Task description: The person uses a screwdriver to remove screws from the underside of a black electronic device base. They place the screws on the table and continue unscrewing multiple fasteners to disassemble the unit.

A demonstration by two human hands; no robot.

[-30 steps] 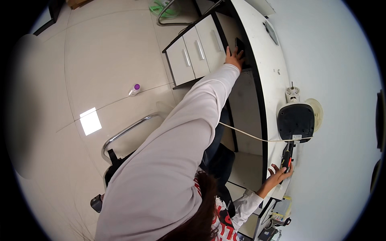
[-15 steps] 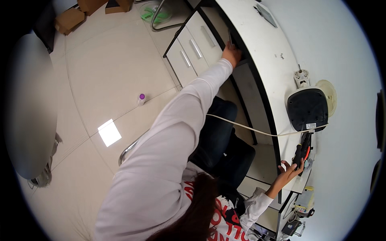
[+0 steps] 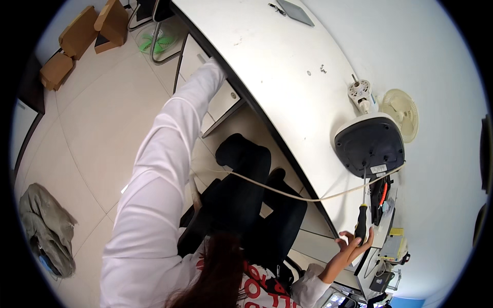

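My right hand [image 3: 354, 248] holds the lower end of a screwdriver [image 3: 362, 218] with a black and yellow handle, some fingers stretched out. Its long shank runs up to the dark underside of a fan base [image 3: 367, 143], which lies tipped over on the white desk [image 3: 277, 87]. A white motor head [image 3: 361, 91] is joined to that base. My left arm [image 3: 179, 118] reaches forward to the desk's front edge by the drawer cabinet. There the edge hides my left hand, so its fingers cannot be seen.
A pale cord [image 3: 262, 186] hangs from the desk across my lap. Small metal bits [image 3: 322, 69] and a grey tablet-like panel [image 3: 296, 11] lie on the desk. A cream round grille [image 3: 401, 115] stands by the wall. Cardboard boxes [image 3: 79, 33] and a green fan [image 3: 157, 42] are on the floor.
My left hand, seen before inside the desk's opening beside the drawers, has passed out of sight under the edge. The view has shifted. The screwdriver's shank now shows against the fan base.
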